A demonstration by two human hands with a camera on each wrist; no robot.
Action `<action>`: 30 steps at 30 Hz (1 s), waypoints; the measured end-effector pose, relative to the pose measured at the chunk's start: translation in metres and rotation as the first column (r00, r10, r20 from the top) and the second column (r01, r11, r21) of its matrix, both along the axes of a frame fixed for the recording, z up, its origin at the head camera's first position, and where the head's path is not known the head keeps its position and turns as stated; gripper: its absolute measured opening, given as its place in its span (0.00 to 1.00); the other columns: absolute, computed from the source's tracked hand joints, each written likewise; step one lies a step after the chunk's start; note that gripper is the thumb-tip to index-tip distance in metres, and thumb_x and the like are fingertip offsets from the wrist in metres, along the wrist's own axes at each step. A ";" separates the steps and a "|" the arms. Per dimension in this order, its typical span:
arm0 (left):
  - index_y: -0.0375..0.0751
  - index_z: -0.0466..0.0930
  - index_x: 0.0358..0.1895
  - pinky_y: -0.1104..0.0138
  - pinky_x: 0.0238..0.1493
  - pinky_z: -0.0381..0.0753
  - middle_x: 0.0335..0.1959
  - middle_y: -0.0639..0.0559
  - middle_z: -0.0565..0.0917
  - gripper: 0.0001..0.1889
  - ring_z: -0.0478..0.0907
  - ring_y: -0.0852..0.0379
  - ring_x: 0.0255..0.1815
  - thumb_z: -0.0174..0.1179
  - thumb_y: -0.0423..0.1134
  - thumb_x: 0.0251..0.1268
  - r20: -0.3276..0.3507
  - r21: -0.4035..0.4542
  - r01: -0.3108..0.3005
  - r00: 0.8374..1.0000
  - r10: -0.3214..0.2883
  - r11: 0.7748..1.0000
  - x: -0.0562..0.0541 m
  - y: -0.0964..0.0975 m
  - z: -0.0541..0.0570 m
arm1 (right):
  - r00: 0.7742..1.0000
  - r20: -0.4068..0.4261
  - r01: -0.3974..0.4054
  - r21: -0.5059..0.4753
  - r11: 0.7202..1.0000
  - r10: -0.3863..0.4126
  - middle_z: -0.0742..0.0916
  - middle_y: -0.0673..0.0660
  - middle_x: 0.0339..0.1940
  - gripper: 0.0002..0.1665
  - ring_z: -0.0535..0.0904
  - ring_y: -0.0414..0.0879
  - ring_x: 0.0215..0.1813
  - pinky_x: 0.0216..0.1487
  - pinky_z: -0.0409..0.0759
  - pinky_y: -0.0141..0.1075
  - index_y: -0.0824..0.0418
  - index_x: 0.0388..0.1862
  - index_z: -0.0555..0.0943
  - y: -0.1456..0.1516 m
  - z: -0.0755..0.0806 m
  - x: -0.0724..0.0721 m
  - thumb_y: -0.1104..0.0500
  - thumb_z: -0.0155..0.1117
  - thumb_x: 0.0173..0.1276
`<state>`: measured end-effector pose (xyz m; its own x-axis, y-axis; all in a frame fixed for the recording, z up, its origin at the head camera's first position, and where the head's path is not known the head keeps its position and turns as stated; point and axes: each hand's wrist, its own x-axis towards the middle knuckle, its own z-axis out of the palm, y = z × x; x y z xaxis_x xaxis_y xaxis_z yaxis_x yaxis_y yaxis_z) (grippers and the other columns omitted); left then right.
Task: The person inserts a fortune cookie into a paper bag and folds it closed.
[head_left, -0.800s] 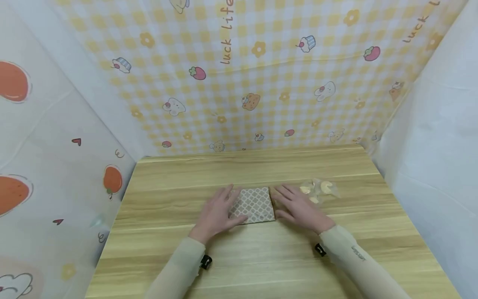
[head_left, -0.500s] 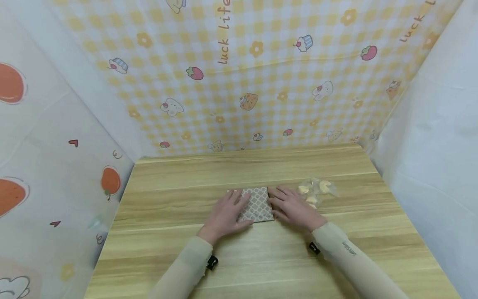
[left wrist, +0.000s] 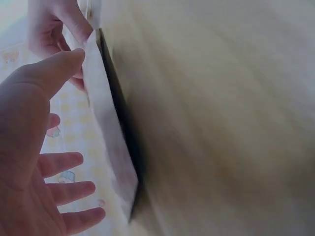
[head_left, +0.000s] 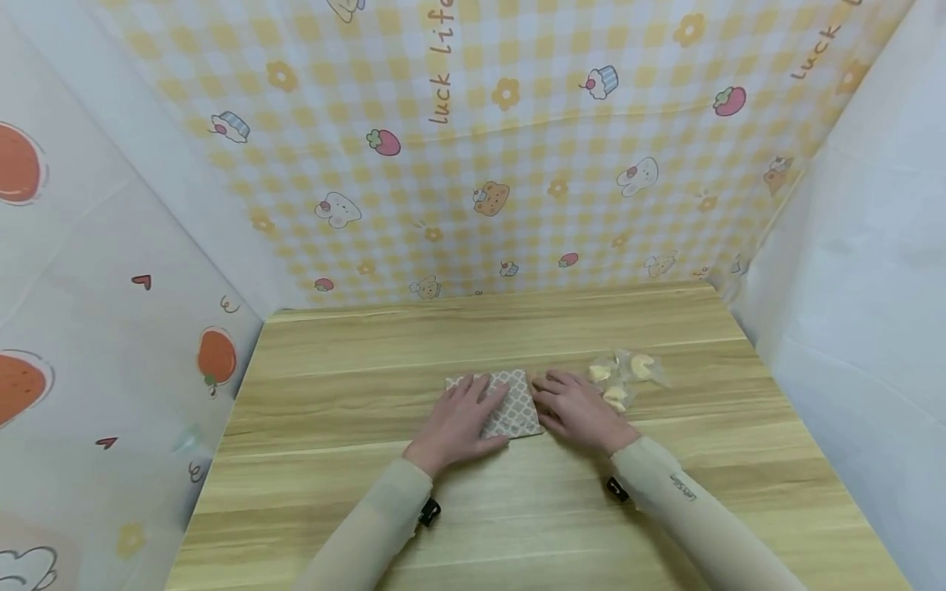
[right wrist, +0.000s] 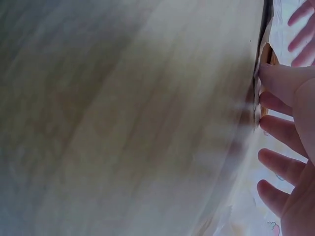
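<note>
Patterned packet point(head_left: 521, 410) is being covered leftward by the spread, ungripping left hand point(head_left: 460, 424); right-end pinching by the right hand point(head_left: 580, 412) is unclear.

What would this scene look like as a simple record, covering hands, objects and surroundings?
Left hand: over the paper bag, fingers spread
Right hand: at the bag's right edge; whether pinching is unclear
Bag pattern: pale lattice print
Clear-wrapped snacks: three, apparently fortune cookies, near the right hand
Table: wood-grain
Backdrop: yellow-and-white checks with cupcake and strawberry prints
</note>
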<state>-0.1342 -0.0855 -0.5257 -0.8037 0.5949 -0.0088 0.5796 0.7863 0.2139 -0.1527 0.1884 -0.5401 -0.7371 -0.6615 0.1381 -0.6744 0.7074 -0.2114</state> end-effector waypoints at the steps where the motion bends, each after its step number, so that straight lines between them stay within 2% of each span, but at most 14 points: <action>1: 0.55 0.58 0.84 0.35 0.73 0.67 0.82 0.38 0.63 0.46 0.61 0.30 0.79 0.61 0.69 0.69 0.013 -0.001 0.007 1.000 -0.007 1.000 -0.001 0.003 0.002 | 1.000 -0.002 0.002 -0.002 1.000 -0.002 0.82 0.61 0.71 0.24 0.74 0.64 0.74 0.76 0.67 0.62 0.57 0.64 0.85 0.000 -0.001 0.000 0.49 0.70 0.73; 5: 0.60 0.56 0.85 0.34 0.75 0.63 0.84 0.38 0.58 0.46 0.57 0.30 0.81 0.64 0.67 0.67 0.088 -0.007 0.030 0.996 -0.029 1.000 -0.010 0.014 0.008 | 1.000 -0.004 0.005 -0.008 1.000 -0.005 0.83 0.60 0.69 0.22 0.75 0.63 0.73 0.75 0.68 0.61 0.56 0.62 0.86 0.000 -0.004 -0.001 0.49 0.71 0.73; 11: 0.64 0.55 0.85 0.33 0.74 0.64 0.85 0.40 0.55 0.51 0.55 0.30 0.82 0.71 0.65 0.61 0.163 -0.050 0.056 0.985 -0.047 0.997 -0.024 0.029 0.016 | 1.000 -0.014 -0.006 -0.030 1.000 0.006 0.84 0.60 0.68 0.21 0.78 0.62 0.70 0.72 0.72 0.61 0.57 0.61 0.86 0.000 -0.007 -0.003 0.51 0.70 0.74; 17: 0.70 0.54 0.84 0.34 0.76 0.62 0.86 0.39 0.53 0.56 0.54 0.29 0.82 0.78 0.63 0.52 0.273 -0.087 0.040 0.962 -0.015 0.995 -0.032 0.041 0.023 | 0.999 -0.031 -0.031 -0.079 0.996 0.028 0.87 0.60 0.64 0.14 0.81 0.65 0.67 0.69 0.76 0.62 0.57 0.53 0.89 0.000 -0.008 -0.004 0.53 0.72 0.72; 21: 0.69 0.59 0.82 0.36 0.75 0.66 0.85 0.39 0.56 0.55 0.57 0.31 0.81 0.81 0.63 0.48 0.290 -0.127 0.047 0.957 -0.008 0.991 -0.038 0.049 0.026 | 0.998 -0.042 -0.052 -0.093 0.994 0.049 0.87 0.60 0.63 0.10 0.82 0.65 0.64 0.65 0.79 0.61 0.57 0.48 0.89 -0.001 -0.007 -0.003 0.54 0.72 0.71; 25: 0.65 0.67 0.77 0.41 0.71 0.74 0.82 0.40 0.62 0.53 0.63 0.32 0.79 0.83 0.62 0.44 0.278 -0.151 0.059 0.960 -0.015 0.987 -0.044 0.056 0.028 | 0.998 -0.047 -0.054 -0.080 0.995 0.050 0.88 0.60 0.62 0.09 0.83 0.62 0.62 0.62 0.82 0.59 0.56 0.46 0.89 -0.001 -0.007 -0.004 0.54 0.72 0.72; 30: 0.65 0.72 0.73 0.45 0.64 0.80 0.77 0.44 0.67 0.50 0.69 0.36 0.74 0.85 0.60 0.40 0.279 -0.174 0.065 0.960 -0.014 0.983 -0.048 0.064 0.030 | 0.996 -0.066 -0.059 -0.083 0.995 0.053 0.89 0.57 0.58 0.08 0.85 0.59 0.59 0.56 0.84 0.56 0.56 0.44 0.89 -0.001 -0.009 -0.005 0.53 0.72 0.72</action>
<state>-0.1817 -0.0217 -0.4958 -0.7308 0.5940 -0.3362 0.5493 0.8042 0.2270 -0.1576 0.1875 -0.5491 -0.6872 -0.6854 0.2410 -0.7265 0.6496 -0.2242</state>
